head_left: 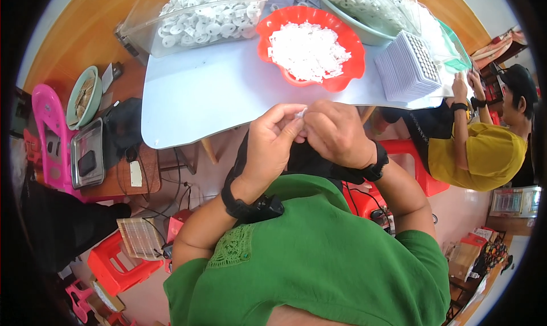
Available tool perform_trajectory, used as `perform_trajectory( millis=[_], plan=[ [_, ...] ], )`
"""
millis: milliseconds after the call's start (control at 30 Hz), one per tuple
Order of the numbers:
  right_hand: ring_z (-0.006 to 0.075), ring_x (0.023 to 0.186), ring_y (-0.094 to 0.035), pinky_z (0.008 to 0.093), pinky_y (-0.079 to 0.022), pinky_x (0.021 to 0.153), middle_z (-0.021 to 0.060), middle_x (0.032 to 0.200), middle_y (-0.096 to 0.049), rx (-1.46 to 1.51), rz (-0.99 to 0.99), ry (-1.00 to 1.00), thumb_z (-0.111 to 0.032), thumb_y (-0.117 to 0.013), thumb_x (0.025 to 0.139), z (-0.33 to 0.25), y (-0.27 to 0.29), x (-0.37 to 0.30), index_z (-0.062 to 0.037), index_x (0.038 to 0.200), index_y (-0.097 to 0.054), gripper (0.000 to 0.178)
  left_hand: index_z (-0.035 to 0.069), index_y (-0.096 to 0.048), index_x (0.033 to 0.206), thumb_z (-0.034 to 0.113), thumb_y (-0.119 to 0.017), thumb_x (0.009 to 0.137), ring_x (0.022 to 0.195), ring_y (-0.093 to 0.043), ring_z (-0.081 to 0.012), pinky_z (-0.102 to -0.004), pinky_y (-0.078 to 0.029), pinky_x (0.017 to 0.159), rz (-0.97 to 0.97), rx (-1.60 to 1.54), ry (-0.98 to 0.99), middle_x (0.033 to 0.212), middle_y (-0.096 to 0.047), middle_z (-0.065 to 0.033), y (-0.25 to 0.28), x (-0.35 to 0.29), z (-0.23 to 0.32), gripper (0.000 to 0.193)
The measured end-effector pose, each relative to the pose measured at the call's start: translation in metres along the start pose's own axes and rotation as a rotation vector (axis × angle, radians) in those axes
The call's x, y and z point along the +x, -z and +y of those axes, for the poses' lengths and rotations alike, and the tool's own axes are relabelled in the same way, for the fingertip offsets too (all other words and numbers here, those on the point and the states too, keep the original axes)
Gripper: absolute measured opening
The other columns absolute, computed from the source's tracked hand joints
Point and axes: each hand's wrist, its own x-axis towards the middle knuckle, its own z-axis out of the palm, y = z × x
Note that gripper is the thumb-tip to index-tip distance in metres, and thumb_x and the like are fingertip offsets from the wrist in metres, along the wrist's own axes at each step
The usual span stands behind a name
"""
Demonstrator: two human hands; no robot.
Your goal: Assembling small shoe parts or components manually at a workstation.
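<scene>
My left hand [274,137] and my right hand [336,133] meet just off the front edge of the table. Between their fingertips is a small white plastic piece [300,114], mostly covered by the fingers. The left thumb and forefinger pinch it, and the curled right fingers press against it from the other side. Beyond the hands stands a red scalloped bowl [354,78] heaped with small white plastic parts [307,49]. A clear bin [137,27] farther left holds many round white pieces [213,18].
A stack of white trays [401,69] stands at the table's right, near a pale green basin [364,32] with a bag of white parts. A co-worker in a yellow shirt [476,155] works at the right. A pink chair [51,121] and red stool [119,263] are left.
</scene>
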Motion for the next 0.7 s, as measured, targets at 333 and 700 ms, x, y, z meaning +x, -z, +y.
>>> perform_trajectory(
  millis=[333,700],
  plan=[
    [0.0329,0.070,-0.060,0.0378,-0.047,0.062,0.0151,0.072,-0.060,0.211,-0.303,-0.518,-0.004,-0.057,0.078,0.061,0.030,0.044,-0.0002,0.077,-0.060,0.005,-0.003,-0.056,0.117,0.011,-0.050,0.096,0.074,-0.061,-0.0121,-0.0235,-0.051,0.066,0.015,-0.344,0.159,0.094,-0.064,-0.0111,0.043,0.022,-0.014,0.026],
    [0.0314,0.074,-0.060,0.0396,-0.046,0.066,0.0130,0.074,-0.062,-0.061,-0.897,-0.327,-0.014,-0.066,0.072,0.134,-0.008,0.057,-0.0039,0.081,-0.061,0.014,-0.003,-0.047,0.126,0.012,-0.046,0.097,0.079,-0.060,-0.0140,-0.0250,-0.053,0.069,-0.006,-0.556,0.189,0.102,-0.062,-0.0175,0.068,0.037,-0.027,0.033]
  ],
)
